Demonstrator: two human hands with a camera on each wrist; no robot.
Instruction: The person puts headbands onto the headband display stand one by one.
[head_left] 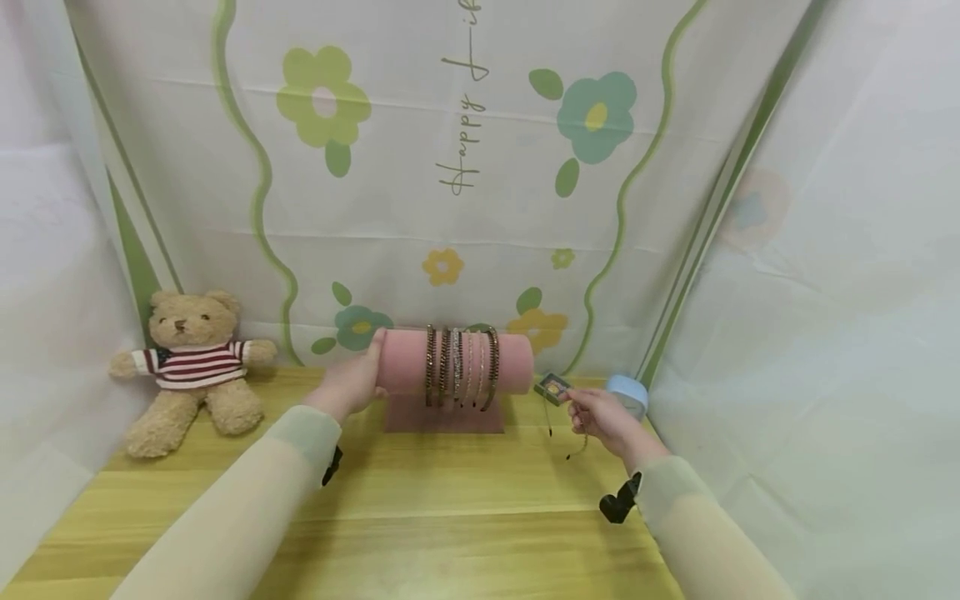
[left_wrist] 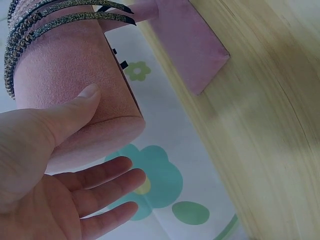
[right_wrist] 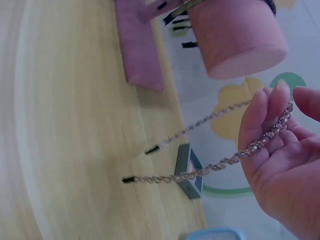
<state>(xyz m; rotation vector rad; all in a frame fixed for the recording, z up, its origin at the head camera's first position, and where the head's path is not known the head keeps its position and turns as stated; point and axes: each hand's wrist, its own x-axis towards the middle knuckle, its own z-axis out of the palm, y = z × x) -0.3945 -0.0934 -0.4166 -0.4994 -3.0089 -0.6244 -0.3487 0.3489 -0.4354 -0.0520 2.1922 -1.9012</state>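
Note:
A pink padded roll stand (head_left: 405, 362) stands at the back of the table, with several dark and light beaded headbands (head_left: 444, 367) hung round its roll. My left hand (head_left: 348, 383) is at the roll's left end; in the left wrist view its thumb (left_wrist: 75, 112) rests against the pink surface while the other fingers stretch out past the end. Right of the stand, my right hand (head_left: 607, 421) pinches a beaded headband (right_wrist: 215, 166) near the top of its curve. That headband's two black-tipped ends point down over the table.
A small dark green box (head_left: 551, 385) lies behind the held headband. The light blue round object (head_left: 628, 393) sits beyond my right hand. At the left a teddy bear (head_left: 198, 367) in a striped sweater sits against the flowered cloth (head_left: 510, 208) that walls the table.

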